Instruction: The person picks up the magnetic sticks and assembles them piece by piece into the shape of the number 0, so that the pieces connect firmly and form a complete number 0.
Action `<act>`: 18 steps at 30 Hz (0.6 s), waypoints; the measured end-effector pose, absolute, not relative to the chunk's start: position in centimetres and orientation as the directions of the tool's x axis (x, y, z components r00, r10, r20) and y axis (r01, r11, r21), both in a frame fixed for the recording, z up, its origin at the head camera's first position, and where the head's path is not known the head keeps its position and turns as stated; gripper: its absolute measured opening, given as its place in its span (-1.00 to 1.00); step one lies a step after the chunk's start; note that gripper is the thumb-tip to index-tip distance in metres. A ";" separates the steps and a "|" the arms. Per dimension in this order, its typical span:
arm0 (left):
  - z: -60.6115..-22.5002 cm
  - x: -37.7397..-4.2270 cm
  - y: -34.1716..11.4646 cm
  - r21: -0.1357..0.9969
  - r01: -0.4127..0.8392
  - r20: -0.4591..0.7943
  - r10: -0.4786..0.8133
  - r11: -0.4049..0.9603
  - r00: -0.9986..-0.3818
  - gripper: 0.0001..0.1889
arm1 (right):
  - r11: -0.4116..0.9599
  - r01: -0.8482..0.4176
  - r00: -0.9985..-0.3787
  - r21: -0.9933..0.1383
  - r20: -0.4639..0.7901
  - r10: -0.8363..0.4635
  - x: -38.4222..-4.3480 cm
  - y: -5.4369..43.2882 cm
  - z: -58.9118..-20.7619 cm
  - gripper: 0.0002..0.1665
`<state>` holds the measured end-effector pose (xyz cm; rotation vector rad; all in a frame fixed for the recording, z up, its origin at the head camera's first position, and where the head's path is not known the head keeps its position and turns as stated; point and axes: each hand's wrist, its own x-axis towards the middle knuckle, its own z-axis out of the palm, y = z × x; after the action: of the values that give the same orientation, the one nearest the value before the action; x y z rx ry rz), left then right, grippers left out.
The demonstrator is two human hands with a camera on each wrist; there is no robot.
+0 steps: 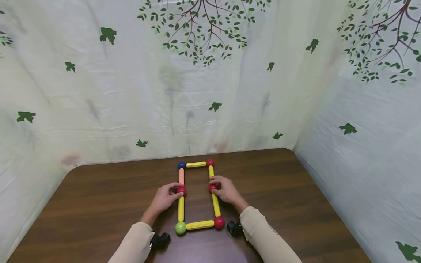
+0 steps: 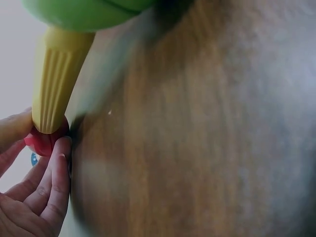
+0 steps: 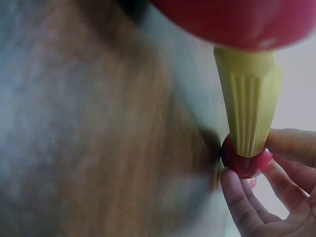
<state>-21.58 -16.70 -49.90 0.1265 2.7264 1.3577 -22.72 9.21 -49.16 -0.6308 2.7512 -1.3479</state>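
A tall rectangular frame of sticks and balls lies on the brown table. My left hand [image 1: 165, 198] pinches the red ball [image 1: 181, 190] midway along the left side, between a pink stick [image 1: 181, 176] and a yellow stick [image 1: 181, 209]. On the right side my right hand [image 1: 225, 189] pinches another red ball [image 1: 213, 188], which joins two yellow sticks. Corner balls are blue [image 1: 181, 165] at far left, red [image 1: 210, 162] at far right, green [image 2: 89, 12] at near left and red [image 3: 242, 19] at near right. Yellow sticks form the far [image 1: 196, 164] and near [image 1: 200, 225] ends.
The wooden table [image 1: 108, 204] reaches back to a white cloth [image 1: 125, 91] printed with branches and green leaves, which also hangs along the right side. Black wrist cameras sit by both sleeves, close to the near corners of the frame.
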 end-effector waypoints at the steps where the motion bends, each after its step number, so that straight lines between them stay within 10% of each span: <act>1: -49.9 -21.6 -16.7 0.798 0.034 -0.046 0.116 0.602 -0.992 -0.68 | 0.545 -0.350 -0.918 -0.762 0.161 -0.363 -22.7 9.2 -49.2 -0.75; 18: -50.4 -21.5 -16.8 0.802 0.077 -0.001 0.130 0.593 -0.991 -0.69 | 0.508 -0.313 -0.920 -0.803 0.123 -0.373 -23.0 9.7 -49.5 -0.69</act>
<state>-21.53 -16.83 -50.39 0.1790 2.7504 1.3795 -22.97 9.69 -49.53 -0.6079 2.6699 -1.4009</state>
